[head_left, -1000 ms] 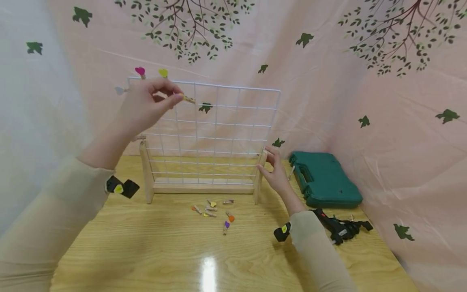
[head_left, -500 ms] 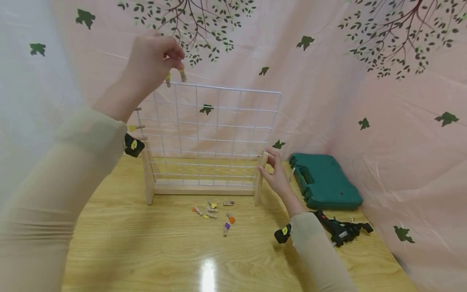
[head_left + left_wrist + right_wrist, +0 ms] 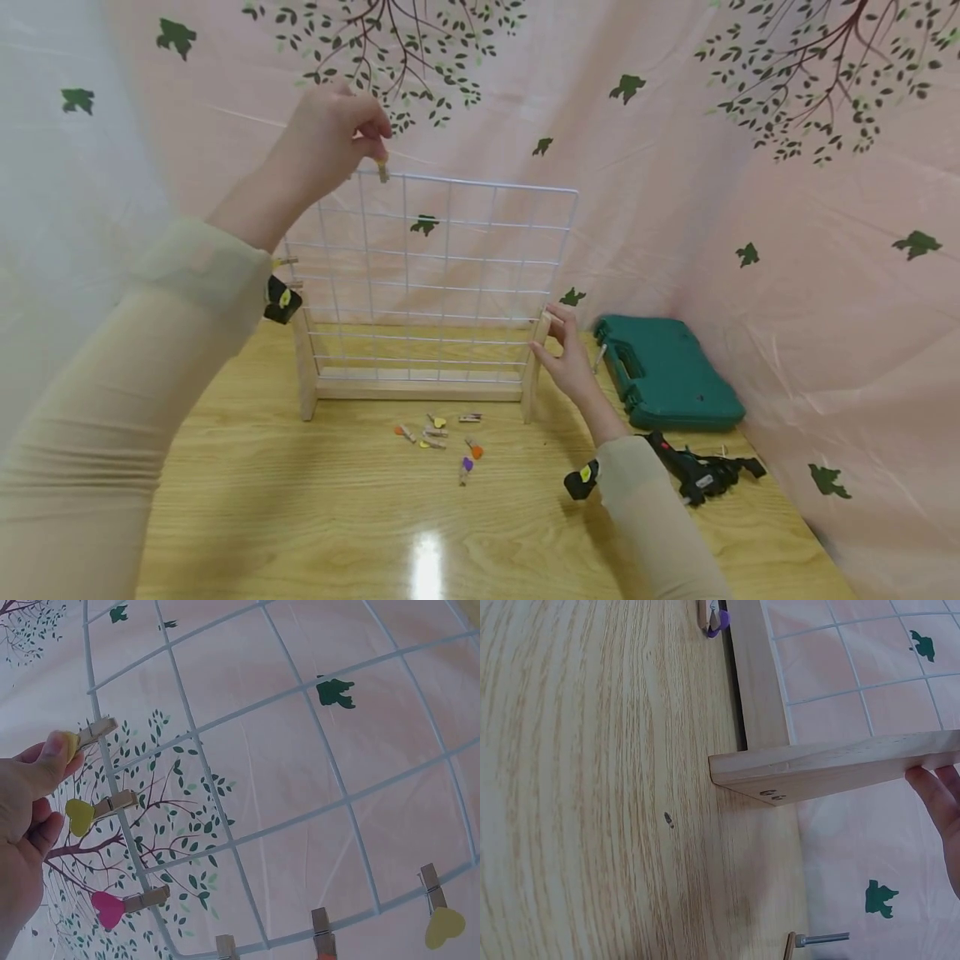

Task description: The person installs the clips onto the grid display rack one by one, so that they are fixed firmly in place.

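Observation:
My left hand (image 3: 322, 154) pinches a small wooden clothespin (image 3: 97, 731) with a yellow heart between thumb and fingers. The clothespin sits across the top wire of a white wire grid (image 3: 491, 222). Beside it on that wire are a clothespin with a yellow-green heart (image 3: 81, 817) and one with a pink heart (image 3: 109, 909). More clothespins, one bearing a pale yellow heart (image 3: 444, 928), are clipped along the grid's left side. My right hand (image 3: 567, 357) grips the right wooden post (image 3: 840, 769) of the stand, its thumb at the front and fingers behind.
Several loose clothespins (image 3: 435, 432) with coloured hearts lie on the wooden table (image 3: 337, 517) before the stand. To the right are a green plastic case (image 3: 678, 371) and a black corded tool (image 3: 701, 475) shaped like a glue gun. A printed cloth (image 3: 645, 208) hangs behind.
My left hand rose from in front of the grid with the clothespin, turned it upright, then lowered it onto the top wire. The right hand stays on the post.

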### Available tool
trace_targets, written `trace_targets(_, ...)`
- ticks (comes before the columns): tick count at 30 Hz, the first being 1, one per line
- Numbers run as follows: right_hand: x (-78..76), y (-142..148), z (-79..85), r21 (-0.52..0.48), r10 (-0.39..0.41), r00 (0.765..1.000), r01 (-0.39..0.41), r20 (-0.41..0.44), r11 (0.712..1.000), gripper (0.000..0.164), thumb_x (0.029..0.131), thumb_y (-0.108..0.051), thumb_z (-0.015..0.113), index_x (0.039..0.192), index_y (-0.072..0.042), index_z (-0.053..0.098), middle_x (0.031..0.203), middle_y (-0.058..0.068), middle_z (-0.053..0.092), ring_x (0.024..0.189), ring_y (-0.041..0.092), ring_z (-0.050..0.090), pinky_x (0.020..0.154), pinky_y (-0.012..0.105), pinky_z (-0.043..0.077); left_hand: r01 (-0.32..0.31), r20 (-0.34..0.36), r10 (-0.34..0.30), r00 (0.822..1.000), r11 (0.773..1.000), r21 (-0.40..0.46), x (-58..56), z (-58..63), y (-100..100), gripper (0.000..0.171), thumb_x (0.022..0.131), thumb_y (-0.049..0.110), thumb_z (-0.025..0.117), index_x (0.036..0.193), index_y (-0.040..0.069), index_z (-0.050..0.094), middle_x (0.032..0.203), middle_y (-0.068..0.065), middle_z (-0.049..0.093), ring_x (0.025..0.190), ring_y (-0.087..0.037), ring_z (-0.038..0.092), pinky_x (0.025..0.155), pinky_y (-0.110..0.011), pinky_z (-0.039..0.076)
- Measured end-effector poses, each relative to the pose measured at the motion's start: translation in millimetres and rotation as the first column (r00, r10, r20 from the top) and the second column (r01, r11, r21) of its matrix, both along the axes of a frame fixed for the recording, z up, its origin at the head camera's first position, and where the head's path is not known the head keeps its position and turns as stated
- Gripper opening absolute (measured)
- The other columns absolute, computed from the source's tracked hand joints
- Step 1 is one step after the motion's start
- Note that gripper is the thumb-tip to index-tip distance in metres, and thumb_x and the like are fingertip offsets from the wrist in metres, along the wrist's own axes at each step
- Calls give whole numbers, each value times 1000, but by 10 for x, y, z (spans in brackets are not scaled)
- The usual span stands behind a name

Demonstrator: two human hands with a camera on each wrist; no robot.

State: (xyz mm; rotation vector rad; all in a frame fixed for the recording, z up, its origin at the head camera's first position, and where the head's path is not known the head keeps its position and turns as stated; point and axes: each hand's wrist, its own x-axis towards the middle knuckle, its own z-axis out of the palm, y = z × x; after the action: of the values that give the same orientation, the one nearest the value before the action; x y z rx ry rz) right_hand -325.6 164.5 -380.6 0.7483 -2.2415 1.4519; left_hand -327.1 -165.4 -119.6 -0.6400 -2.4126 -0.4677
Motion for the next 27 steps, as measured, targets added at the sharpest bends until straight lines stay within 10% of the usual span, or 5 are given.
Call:
trace_targets(8,9,22,0,12,-1,1000,1,24,1000,59,84,0,57,133,-2,24,122,27,45,111,37,46,81,54,46,-36,-54,35,998,999,-13,65,-40,-80,33,83,22,61,113,8,58,109,-9,60,104,-25,43,92,-37,38)
trace_targets(15,-16,14,-1,5,26,1000,-26,12,1000,58,84,2,57,132,-5,25,121,29,45,111,38,46,71,42,53,-118,-82,134,987,977,176,289,-190,-547,62,80,31,64,135,16,38,136,-2,41,128,-18,28,109,-30,20)
trace_targets(21,-16,15,1,8,15,999,-15,40,1000,59,84,-1,57,133,-6,25,122,25,45,111,36,47,69,35,55,-164,61,152,987,923,348,429,-598,-931,75,77,33,67,139,20,27,143,2,29,132,-15,21,111,-34,16)
trace_targets(27,-14,26,-14,4,26,999,-27,32,1000,59,85,0,56,133,-7,24,123,27,44,112,37,46,68,37,55,-201,197,127,972,886,419,500,-1251,-1145,81,78,36,67,142,26,17,146,1,23,129,-27,24,104,-51,23)
